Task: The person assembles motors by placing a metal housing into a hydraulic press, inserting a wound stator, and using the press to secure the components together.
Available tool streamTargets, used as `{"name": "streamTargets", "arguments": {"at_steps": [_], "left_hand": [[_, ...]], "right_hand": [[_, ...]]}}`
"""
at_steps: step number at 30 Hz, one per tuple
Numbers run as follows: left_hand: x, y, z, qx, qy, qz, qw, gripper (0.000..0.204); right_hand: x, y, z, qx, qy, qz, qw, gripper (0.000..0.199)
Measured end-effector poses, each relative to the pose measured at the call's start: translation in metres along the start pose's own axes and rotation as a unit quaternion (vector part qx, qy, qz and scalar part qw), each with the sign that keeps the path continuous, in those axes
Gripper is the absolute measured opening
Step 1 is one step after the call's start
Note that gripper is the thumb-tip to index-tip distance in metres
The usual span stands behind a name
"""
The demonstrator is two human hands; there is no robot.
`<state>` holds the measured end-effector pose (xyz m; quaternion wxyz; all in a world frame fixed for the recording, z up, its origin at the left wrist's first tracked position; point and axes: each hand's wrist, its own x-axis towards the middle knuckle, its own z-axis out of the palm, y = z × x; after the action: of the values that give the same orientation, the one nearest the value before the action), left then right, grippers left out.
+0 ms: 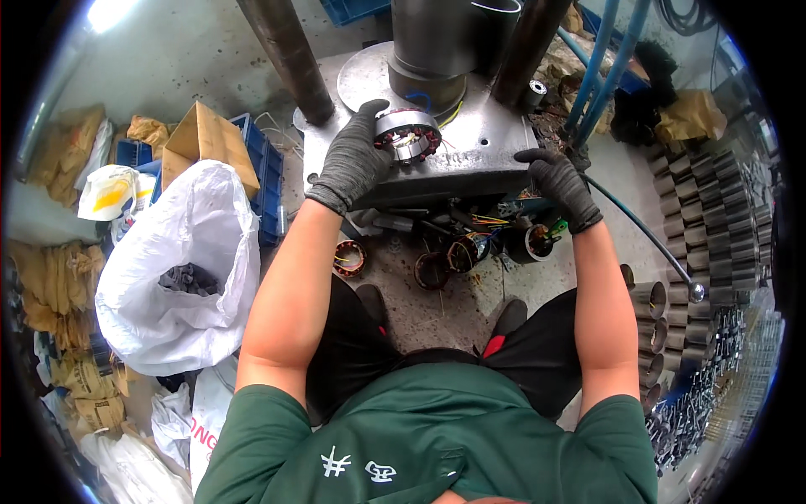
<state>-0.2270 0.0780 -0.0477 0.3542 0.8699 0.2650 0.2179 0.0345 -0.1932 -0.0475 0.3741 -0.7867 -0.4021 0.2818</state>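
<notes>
My left hand (353,160), in a dark grey knit glove, grips a motor stator (407,134) by its side. The stator is a metal ring with reddish-brown windings inside and blue and yellow leads, held tilted over the near part of a steel press bed (470,168). My right hand (564,186), gloved the same way, is at the bed's right front corner with its fingers reaching left and nothing visible in them. Whether it touches the edge I cannot tell. Behind the stator stands the press's thick cylinder ram (430,50) on a round plate (357,80).
Two steel columns (290,59) flank the ram. Several wound stators (432,270) lie on the floor under the bed. At left are a white sack (126,311), a cardboard box (210,143) and blue crates (267,185). A ball-ended lever (696,291) and stacked metal sleeves (714,210) are at right.
</notes>
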Motion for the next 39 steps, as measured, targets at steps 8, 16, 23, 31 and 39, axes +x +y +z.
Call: {"name": "streamTargets", "arguments": {"at_steps": [8, 16, 23, 31, 39], "left_hand": [[0.003, 0.022, 0.017, -0.325, 0.034, -0.156, 0.932, 0.043], [-0.018, 0.047, 0.029, -0.653, 0.041, -0.248, 0.714, 0.023], [-0.029, 0.064, 0.034, -0.619, 0.036, -0.254, 0.742, 0.017], [-0.035, 0.085, 0.032, -0.599, 0.055, -0.258, 0.756, 0.016], [-0.035, 0.070, 0.038, -0.574, 0.034, -0.207, 0.792, 0.033]], "right_hand": [[-0.043, -0.028, 0.030, 0.163, 0.184, -0.150, 0.958, 0.035], [-0.093, -0.085, 0.035, 0.427, 0.181, -0.155, 0.873, 0.032], [-0.102, -0.083, 0.047, 0.476, 0.051, -0.152, 0.865, 0.036], [-0.098, -0.078, 0.058, 0.286, 0.057, -0.175, 0.940, 0.033], [-0.093, -0.082, 0.064, 0.203, 0.086, -0.199, 0.955, 0.025]]}}
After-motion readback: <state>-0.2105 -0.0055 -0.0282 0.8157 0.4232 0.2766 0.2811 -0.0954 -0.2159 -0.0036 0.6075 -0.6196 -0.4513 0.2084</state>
